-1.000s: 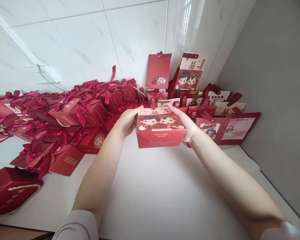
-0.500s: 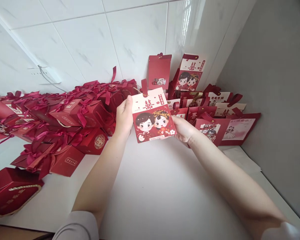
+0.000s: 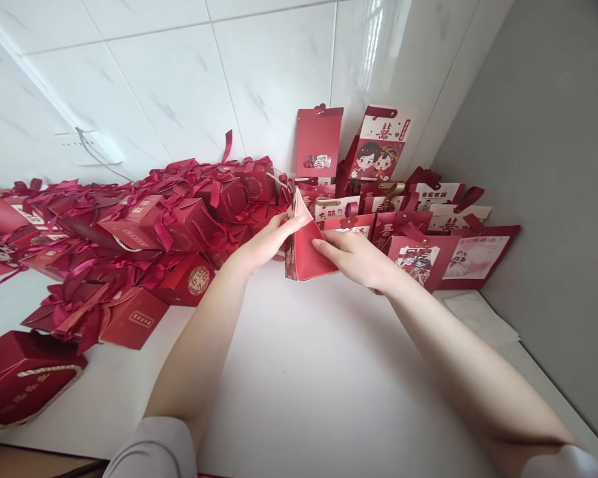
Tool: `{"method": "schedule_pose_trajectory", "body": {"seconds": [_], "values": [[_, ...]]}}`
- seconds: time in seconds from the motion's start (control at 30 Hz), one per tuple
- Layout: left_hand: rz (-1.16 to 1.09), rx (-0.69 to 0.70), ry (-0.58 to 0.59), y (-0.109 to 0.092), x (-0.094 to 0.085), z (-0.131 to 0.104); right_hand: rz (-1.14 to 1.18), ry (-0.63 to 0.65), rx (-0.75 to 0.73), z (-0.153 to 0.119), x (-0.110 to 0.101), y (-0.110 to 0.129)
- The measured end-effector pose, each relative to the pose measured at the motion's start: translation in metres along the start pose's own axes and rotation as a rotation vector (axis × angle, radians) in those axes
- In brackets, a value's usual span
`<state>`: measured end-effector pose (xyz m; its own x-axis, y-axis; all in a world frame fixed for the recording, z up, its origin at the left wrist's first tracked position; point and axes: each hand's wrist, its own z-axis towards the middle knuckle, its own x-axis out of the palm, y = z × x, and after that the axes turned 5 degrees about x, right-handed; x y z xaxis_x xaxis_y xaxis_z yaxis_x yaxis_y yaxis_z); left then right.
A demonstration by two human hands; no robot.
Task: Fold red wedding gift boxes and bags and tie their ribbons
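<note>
Between my hands is a red paper gift box (image 3: pixel 309 251), turned side-on so that its plain red tapered side faces me. Its printed front shows only as a narrow strip at the left. My left hand (image 3: pixel 272 240) grips the box near its top, thumb on the side and fingers behind the front. My right hand (image 3: pixel 356 257) holds the right edge, with thumb and fingers closed on it. The box is held above the white table (image 3: pixel 284 372), just in front of the similar boxes standing behind.
Many dark red boxes with ribbon bows (image 3: pixel 144 229) crowd the left side. Red and white wedding gift boxes (image 3: pixel 369 229) stand in rows at the back right, two stacked higher (image 3: pixel 319 143). A tiled wall (image 3: pixel 274 73) lies behind, a grey panel (image 3: pixel 553 166) right.
The box has turned from its couple-printed front to its plain red side. My left hand has moved right along its top, and my right hand's fingers have come round onto the side.
</note>
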<state>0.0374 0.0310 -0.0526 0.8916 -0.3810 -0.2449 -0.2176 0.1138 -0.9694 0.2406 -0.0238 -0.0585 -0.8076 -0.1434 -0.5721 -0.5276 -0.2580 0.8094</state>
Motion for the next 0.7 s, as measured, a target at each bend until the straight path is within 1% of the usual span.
{"method": "schedule_pose_trajectory", "body": {"seconds": [0.07, 0.1, 0.2, 0.3, 0.37, 0.43, 0.47, 0.5, 0.6, 0.63, 0.67, 0.7], "values": [[0.010, 0.011, 0.016, -0.003, 0.002, -0.001, -0.075, -0.001, -0.014, -0.001, -0.003, 0.000], [0.022, 0.012, 0.011, -0.004, 0.003, -0.001, -0.058, 0.016, -0.004, 0.000, -0.003, -0.001], [0.015, 0.031, -0.009, 0.000, 0.007, 0.004, 0.150, 0.099, 0.026, 0.005, 0.003, -0.010], [-0.076, 0.095, -0.049, 0.017, 0.014, 0.014, 0.358, 0.148, 0.037, 0.014, 0.024, -0.027], [-0.104, 0.114, -0.167, 0.033, 0.018, 0.019, 0.384, 0.169, 0.067, 0.019, 0.044, -0.039], [-0.079, 0.118, -0.265, 0.051, 0.020, 0.017, 0.392, 0.112, 0.010, 0.023, 0.063, -0.051], [-0.051, 0.132, -0.285, 0.059, 0.020, 0.014, 0.405, 0.070, -0.014, 0.025, 0.071, -0.056], [-0.037, 0.176, -0.269, 0.067, 0.019, 0.009, 0.414, 0.043, -0.040, 0.026, 0.078, -0.060], [-0.045, 0.291, -0.065, 0.086, 0.017, -0.007, 0.447, -0.027, -0.084, 0.027, 0.090, -0.070], [-0.048, 0.314, -0.028, 0.092, 0.017, -0.012, 0.460, -0.044, -0.086, 0.027, 0.092, -0.072], [-0.043, 0.329, -0.025, 0.097, 0.018, -0.015, 0.473, -0.055, -0.084, 0.026, 0.093, -0.074], [-0.038, 0.341, -0.052, 0.103, 0.019, -0.017, 0.486, -0.059, -0.080, 0.025, 0.094, -0.075]]}}
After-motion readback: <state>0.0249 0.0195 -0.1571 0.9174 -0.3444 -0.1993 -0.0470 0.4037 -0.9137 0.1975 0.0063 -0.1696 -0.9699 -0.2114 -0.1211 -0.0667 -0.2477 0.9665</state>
